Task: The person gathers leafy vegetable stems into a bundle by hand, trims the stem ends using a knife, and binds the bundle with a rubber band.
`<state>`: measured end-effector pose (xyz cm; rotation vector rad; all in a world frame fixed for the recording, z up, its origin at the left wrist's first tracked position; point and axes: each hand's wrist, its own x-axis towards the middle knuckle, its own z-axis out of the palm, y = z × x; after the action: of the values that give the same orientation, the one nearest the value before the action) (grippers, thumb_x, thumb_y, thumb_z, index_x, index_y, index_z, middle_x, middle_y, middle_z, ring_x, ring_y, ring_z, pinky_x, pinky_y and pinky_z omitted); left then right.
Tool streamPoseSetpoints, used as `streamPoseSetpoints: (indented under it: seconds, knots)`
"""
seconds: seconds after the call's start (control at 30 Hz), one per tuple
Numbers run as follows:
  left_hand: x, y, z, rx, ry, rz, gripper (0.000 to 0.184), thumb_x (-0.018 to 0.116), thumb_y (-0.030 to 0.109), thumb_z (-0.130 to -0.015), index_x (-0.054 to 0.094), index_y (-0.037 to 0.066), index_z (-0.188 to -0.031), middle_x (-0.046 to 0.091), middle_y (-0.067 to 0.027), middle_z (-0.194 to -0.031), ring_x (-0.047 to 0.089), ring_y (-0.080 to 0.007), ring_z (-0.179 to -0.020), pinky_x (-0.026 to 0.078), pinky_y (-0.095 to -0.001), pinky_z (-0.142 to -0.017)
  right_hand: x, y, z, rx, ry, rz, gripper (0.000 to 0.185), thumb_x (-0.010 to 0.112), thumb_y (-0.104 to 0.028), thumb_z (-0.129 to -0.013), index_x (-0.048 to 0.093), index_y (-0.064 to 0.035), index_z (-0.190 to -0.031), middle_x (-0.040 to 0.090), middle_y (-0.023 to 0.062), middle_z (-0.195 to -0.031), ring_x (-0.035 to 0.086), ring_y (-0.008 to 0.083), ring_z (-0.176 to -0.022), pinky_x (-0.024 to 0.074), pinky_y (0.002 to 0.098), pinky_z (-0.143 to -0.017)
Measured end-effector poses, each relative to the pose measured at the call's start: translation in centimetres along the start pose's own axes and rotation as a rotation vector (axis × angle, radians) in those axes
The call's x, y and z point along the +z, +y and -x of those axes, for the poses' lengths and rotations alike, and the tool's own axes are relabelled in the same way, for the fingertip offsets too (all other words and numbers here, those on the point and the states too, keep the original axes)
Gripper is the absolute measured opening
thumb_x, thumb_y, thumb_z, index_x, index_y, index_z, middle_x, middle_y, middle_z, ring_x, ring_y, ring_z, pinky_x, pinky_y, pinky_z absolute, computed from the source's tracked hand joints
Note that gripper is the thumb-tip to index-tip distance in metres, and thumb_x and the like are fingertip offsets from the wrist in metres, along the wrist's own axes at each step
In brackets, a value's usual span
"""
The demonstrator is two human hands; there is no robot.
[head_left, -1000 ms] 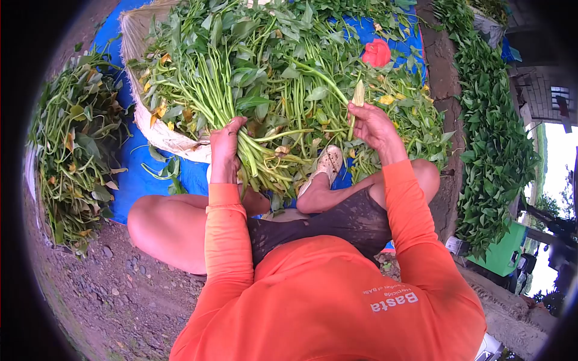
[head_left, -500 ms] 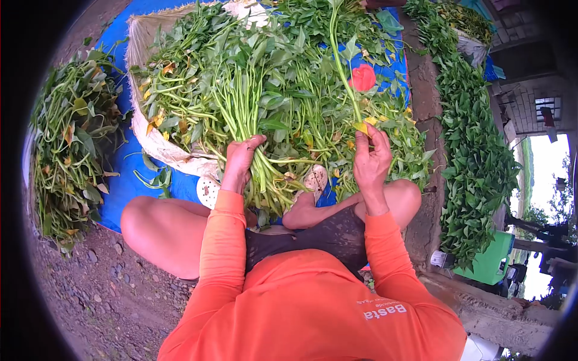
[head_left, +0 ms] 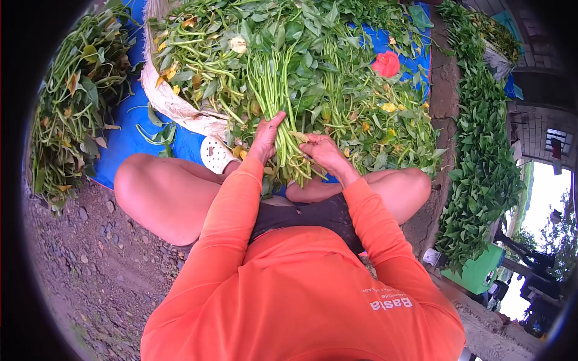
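Note:
My left hand (head_left: 265,139) is wrapped round the lower stems of a bunch of long-stemmed leafy greens (head_left: 271,81) that look like water spinach. The leaves point away from me, and the cut stem ends hang above my crossed legs. Close on the right of those stems, my right hand (head_left: 328,154) is closed in a pinch, with a yellowish leaf (head_left: 299,137) at its fingertips. Whether that leaf is still joined to a stem I cannot tell. Beyond both hands lies a wide heap of loose greens (head_left: 361,126), mixed with yellow leaves.
A pale sack (head_left: 174,111) edges the heap on a blue tarp (head_left: 129,153). Another pile of greens (head_left: 72,114) is at left. A red object (head_left: 386,64) lies at the heap's right. Bundled greens (head_left: 481,144) line the far right, near a green container (head_left: 478,271).
My right hand has come left and down to the bunch; the long single stem it held up no longer stands apart. My left hand still grips the bunch. The view has shifted.

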<state>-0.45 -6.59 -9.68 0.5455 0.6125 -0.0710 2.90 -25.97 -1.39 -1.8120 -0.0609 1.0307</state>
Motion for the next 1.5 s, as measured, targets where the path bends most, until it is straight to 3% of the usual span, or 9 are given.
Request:
streamPoseSetpoints:
  seconds: [0.1,0.23,0.4,0.53,0.8,0.93,1.03,1.17,1.5]
  knots:
    - [1.3,-0.8,0.8,0.232,0.185,-0.136,0.050,0.085,0.028,-0.094,0.063,-0.003,-0.126,0.071,-0.0142,-0.104,0.073,-0.0245,-0.088,0.064,-0.0409,-0.077,0.9,-0.7,0.2,0.016,0.025,0.116,0.030,0.065,-0.006,-0.102,0.075,-0.0021,-0.129,0.076,-0.0008,-0.099,0.062,0.0072,-0.084,0.0519,0.0262,-0.077]
    - [1.2,1.2,0.5,-0.132,0.113,-0.391,0.045,0.086,0.021,-0.088,0.068,-0.006,-0.119,0.072,-0.0141,-0.098,0.071,-0.0251,-0.075,0.063,-0.0410,-0.066,2.3,0.8,0.5,-0.072,0.024,0.106,0.024,0.066,-0.009,-0.100,0.079,-0.0044,-0.120,0.071,-0.0031,-0.086,0.059,0.0075,-0.077,0.0487,0.0286,-0.069]
    - [1.8,1.4,0.6,-0.018,0.137,-0.332,0.034,0.084,0.022,-0.091,0.071,-0.002,-0.110,0.073,-0.0097,-0.090,0.071,-0.0235,-0.066,0.063,-0.0414,-0.060,2.9,-2.4,6.4,-0.323,0.366,0.482,0.024,0.068,-0.020,-0.100,0.070,0.0030,-0.096,0.068,0.0290,-0.086,0.068,0.0458,-0.081,0.0532,0.0509,-0.074]
    - [2.3,3.8,0.4,-0.053,0.103,-0.285,0.028,0.081,0.018,-0.093,0.069,0.001,-0.112,0.073,-0.0100,-0.088,0.073,-0.0235,-0.066,0.065,-0.0399,-0.060,2.1,-3.0,10.0,-0.401,0.385,0.602,0.026,0.067,-0.022,-0.101,0.063,0.0014,-0.091,0.065,0.0259,-0.082,0.065,0.0501,-0.083,0.0517,0.0551,-0.073]
    - [2.4,6.9,-0.2,0.044,0.064,-0.185,0.032,0.079,0.024,-0.095,0.065,0.000,-0.111,0.072,-0.0120,-0.091,0.075,-0.0264,-0.075,0.067,-0.0443,-0.066,-4.9,-3.2,15.3,-0.245,0.146,0.487,0.018,0.072,-0.014,-0.099,0.071,0.0019,-0.108,0.072,0.0119,-0.087,0.070,0.0231,-0.080,0.0540,0.0379,-0.073]
    - [3.3,9.3,2.3,-0.009,-0.001,-0.111,0.027,0.078,0.023,-0.097,0.063,0.007,-0.113,0.072,-0.0137,-0.092,0.076,-0.0288,-0.079,0.068,-0.0477,-0.072,-10.9,-5.2,13.7,-0.600,0.961,1.051,0.041,0.077,-0.014,-0.092,0.070,0.0037,-0.128,0.077,0.0211,-0.107,0.073,0.0326,-0.097,0.0578,0.0413,-0.088]
    - [3.7,10.1,3.0,0.018,-0.027,-0.120,0.029,0.077,0.021,-0.095,0.061,0.004,-0.111,0.071,-0.0176,-0.094,0.075,-0.0308,-0.078,0.069,-0.0494,-0.071,-7.8,-10.1,12.4,-0.516,0.519,0.201,0.033,0.076,-0.013,-0.091,0.074,0.0031,-0.120,0.077,0.0193,-0.108,0.072,0.0346,-0.103,0.0572,0.0436,-0.092]
    - [4.3,10.4,4.0,0.013,-0.101,-0.165,0.028,0.076,0.021,-0.095,0.061,0.004,-0.112,0.071,-0.0164,-0.095,0.076,-0.0299,-0.078,0.069,-0.0466,-0.070,-1.3,-10.6,7.6,-1.016,0.310,0.648,0.023,0.070,-0.012,-0.096,0.077,0.0018,-0.113,0.077,0.0171,-0.108,0.074,0.0336,-0.098,0.0577,0.0420,-0.090]
    - [4.2,10.4,5.7,0.107,-0.076,-0.140,0.029,0.074,0.019,-0.094,0.064,0.000,-0.114,0.072,-0.0170,-0.090,0.074,-0.0286,-0.075,0.066,-0.0435,-0.069,3.5,-7.7,7.9,-0.631,0.206,0.248,0.018,0.068,-0.011,-0.099,0.077,0.0019,-0.108,0.078,0.0186,-0.094,0.078,0.0279,-0.085,0.0600,0.0375,-0.077]
